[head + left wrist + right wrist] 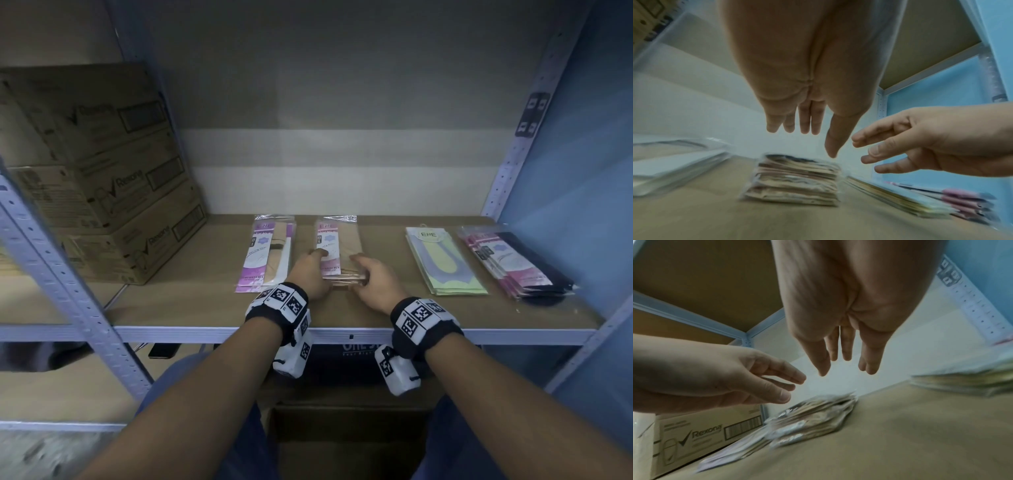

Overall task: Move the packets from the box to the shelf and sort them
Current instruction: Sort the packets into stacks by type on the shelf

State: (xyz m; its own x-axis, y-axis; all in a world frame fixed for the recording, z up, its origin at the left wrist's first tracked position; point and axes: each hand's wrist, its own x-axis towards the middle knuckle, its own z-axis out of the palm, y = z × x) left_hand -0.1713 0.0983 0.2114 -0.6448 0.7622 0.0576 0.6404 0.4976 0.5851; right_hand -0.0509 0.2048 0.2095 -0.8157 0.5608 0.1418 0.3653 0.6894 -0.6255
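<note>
1. Left hand (310, 274) and right hand (375, 278) sit either side of the beige stack (339, 250) on the shelf (191, 301), fingers straight and loose.
2. Wrist views show both hands above that stack, gripping nothing; blur hides whether any fingertip touches it.
3. Pink-and-white packets (269, 253) lie just left of the stack.
4. Yellow packets (445, 260) and dark packets (517, 263) lie to the right.
5. Cartons (102, 171) are piled at far left.
</note>
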